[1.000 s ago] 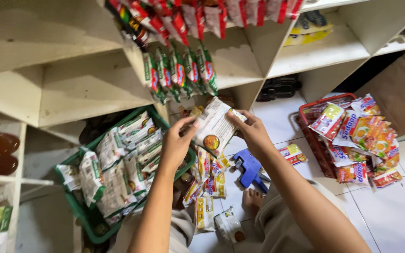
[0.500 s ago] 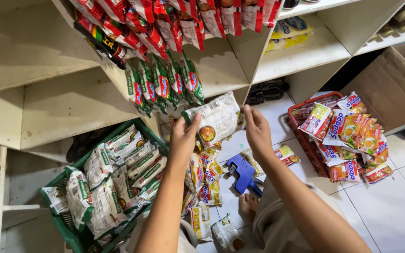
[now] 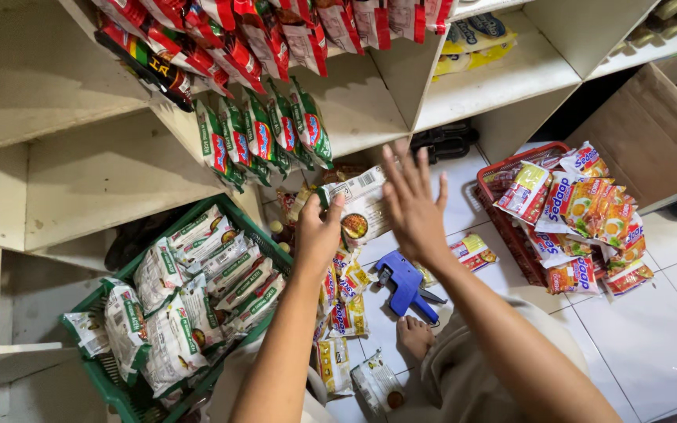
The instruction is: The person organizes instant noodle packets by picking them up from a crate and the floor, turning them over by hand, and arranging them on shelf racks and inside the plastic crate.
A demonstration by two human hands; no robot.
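Now the right hand (image 3: 413, 205) has let go, fingers spread; the left hand (image 3: 319, 231) alone grips the packet (image 3: 362, 210).

Cream-painted wooden shelving with slanted dividers (image 3: 80, 168) is filling the upper part of the room, its compartments running from the left edge to the far right corner. Soft indoor light is falling evenly across the boards, leaving the gaps beneath them dark. Below, a floor of glossy white square tiles (image 3: 652, 329) is spreading out toward the lower right corner, picking up a pale sheen. A brown cardboard panel (image 3: 652, 133) is leaning against the shelving at the right edge.
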